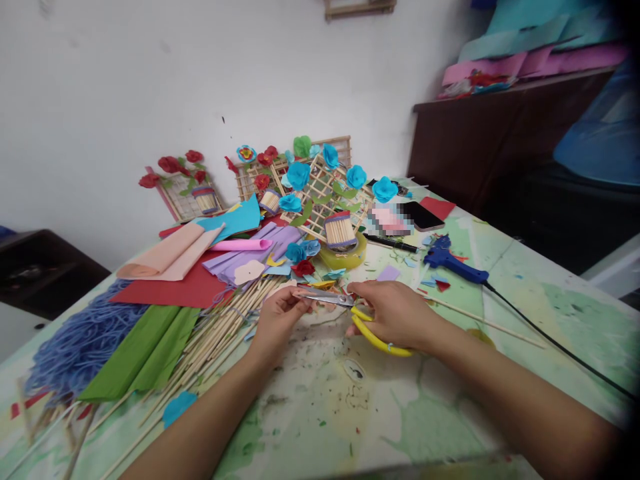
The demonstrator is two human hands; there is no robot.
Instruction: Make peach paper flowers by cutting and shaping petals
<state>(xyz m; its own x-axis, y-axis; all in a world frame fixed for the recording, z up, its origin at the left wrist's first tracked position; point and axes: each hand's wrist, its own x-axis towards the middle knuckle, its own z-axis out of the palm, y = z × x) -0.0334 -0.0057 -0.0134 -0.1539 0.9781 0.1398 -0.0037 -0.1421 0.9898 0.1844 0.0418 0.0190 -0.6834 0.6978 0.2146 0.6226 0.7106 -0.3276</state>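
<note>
My right hand is closed around the yellow handles of a pair of scissors, fingers in the loops. The scissors' metal blades point left toward my left hand. With thumb and fingers pinched, my left hand is at the blade tips; whatever lies between the fingers is too small to make out. Just behind the hands lie a dark red paper flower, a blue paper flower and a pale paper petal shape. A bundle of thin wooden sticks lies left of my left hand.
A blue glue gun with a black cord lies at right, near a phone. Stick lattices with paper flowers lean at the back around a roll of tape. Green crepe paper and blue yarn cover the left.
</note>
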